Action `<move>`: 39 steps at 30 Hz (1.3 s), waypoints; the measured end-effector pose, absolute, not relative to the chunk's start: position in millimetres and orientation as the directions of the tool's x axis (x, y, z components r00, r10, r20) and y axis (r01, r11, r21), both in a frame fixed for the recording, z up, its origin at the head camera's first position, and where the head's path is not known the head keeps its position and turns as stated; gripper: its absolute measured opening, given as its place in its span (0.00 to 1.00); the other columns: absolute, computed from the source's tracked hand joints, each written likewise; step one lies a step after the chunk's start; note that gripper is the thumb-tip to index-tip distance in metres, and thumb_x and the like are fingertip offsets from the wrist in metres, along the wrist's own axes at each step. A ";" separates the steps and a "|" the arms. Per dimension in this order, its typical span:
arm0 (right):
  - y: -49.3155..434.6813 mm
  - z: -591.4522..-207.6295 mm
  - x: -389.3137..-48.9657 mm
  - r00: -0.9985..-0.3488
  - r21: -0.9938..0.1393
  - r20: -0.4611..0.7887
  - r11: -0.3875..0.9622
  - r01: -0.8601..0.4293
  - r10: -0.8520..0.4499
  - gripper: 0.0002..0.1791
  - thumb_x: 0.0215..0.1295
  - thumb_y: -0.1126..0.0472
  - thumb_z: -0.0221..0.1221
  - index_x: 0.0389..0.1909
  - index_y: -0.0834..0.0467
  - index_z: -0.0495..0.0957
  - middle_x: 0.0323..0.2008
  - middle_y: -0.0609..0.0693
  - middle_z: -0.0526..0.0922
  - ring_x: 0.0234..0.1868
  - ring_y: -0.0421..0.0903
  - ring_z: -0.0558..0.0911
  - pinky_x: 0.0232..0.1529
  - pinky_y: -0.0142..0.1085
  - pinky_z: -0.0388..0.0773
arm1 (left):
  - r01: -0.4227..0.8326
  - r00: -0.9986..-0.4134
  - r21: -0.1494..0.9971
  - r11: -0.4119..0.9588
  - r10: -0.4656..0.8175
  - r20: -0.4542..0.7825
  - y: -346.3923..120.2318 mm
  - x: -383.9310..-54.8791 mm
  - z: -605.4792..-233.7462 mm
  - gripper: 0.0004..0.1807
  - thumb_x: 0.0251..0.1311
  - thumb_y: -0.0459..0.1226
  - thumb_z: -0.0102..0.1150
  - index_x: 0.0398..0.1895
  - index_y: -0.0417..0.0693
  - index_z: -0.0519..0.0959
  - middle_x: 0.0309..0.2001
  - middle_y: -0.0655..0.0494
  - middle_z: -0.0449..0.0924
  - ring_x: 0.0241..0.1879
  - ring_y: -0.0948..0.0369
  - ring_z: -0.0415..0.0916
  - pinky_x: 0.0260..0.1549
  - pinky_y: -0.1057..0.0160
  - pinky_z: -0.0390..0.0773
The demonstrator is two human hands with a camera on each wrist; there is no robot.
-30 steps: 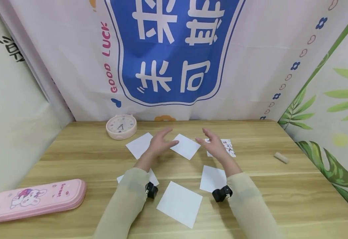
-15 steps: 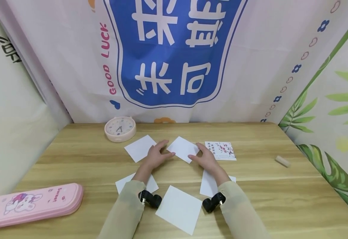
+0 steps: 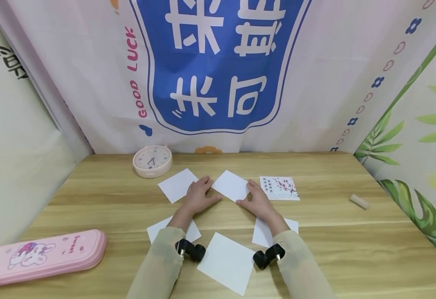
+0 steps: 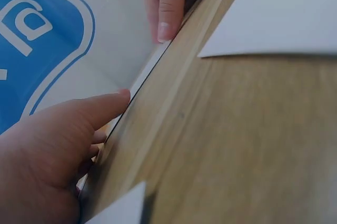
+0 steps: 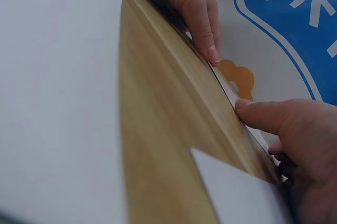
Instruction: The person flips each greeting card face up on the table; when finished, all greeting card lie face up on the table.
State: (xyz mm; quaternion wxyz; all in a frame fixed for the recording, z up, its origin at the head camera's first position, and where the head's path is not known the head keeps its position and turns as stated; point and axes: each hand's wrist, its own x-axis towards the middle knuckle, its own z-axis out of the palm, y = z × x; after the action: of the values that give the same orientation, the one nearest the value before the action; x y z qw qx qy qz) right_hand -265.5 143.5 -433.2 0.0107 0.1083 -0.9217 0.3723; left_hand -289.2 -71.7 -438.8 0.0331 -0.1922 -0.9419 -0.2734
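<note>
A white card (image 3: 230,185) lies flat, turned diagonally, toward the back of the table. At its left corner is my left hand (image 3: 198,199), fingertips right at the edge and thumb spread apart toward the card's near side. My right hand (image 3: 258,202) touches the card's right side, fingers by the right corner and thumb by the near one. In the left wrist view, the thumb of my left hand (image 4: 58,139) rests low along the card's edge. The right wrist view shows my right hand (image 5: 303,134) with its thumb on that edge. My other fingers are partly hidden.
Around lie more white cards, at back left (image 3: 176,185), front middle (image 3: 226,262), and partly under both forearms. A printed blossom card (image 3: 279,188) lies at right. Farther out are a pink clock (image 3: 152,161), a pink pencil case (image 3: 42,256) and a small wooden block (image 3: 359,202).
Both hands have come down from above the table to the middle card's sides and closer together. The left fingers have reached its left corner. The card has hardly moved.
</note>
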 end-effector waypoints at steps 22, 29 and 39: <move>147.0 -430.3 -265.7 -0.975 -0.664 0.069 0.719 -0.204 -0.213 0.40 0.50 0.54 0.61 0.57 0.73 0.56 0.64 0.61 0.47 0.63 0.54 0.44 0.60 0.43 0.43 | 0.408 -0.911 0.680 0.610 0.224 0.346 -71.4 -291.8 -441.2 0.09 0.45 0.33 0.62 0.28 0.36 0.75 0.47 0.39 0.72 0.50 0.48 0.66 0.54 0.47 0.51; 146.8 -431.1 -264.7 -0.970 -0.661 0.074 0.717 -0.222 -0.232 0.36 0.51 0.59 0.58 0.57 0.74 0.57 0.63 0.61 0.48 0.64 0.53 0.44 0.60 0.42 0.43 | 0.377 -0.925 0.576 0.725 0.268 0.268 -72.4 -288.2 -436.8 0.28 0.46 0.36 0.61 0.52 0.33 0.67 0.50 0.40 0.69 0.52 0.48 0.62 0.54 0.51 0.54; 143.8 -431.9 -265.0 -0.973 -0.625 0.056 0.752 -0.210 -0.225 0.45 0.51 0.49 0.59 0.60 0.71 0.50 0.64 0.62 0.45 0.64 0.53 0.43 0.60 0.42 0.42 | 0.347 -0.936 0.448 0.824 0.338 0.103 -73.4 -285.7 -434.6 0.36 0.48 0.45 0.52 0.60 0.38 0.60 0.62 0.37 0.48 0.62 0.47 0.43 0.57 0.49 0.43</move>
State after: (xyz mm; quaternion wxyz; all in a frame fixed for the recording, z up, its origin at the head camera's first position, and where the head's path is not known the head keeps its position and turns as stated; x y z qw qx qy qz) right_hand -265.0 143.8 -431.9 -0.0112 0.1160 -0.9360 0.3323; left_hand -285.7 -73.4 -434.6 0.0098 -0.1792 -0.9549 -0.2364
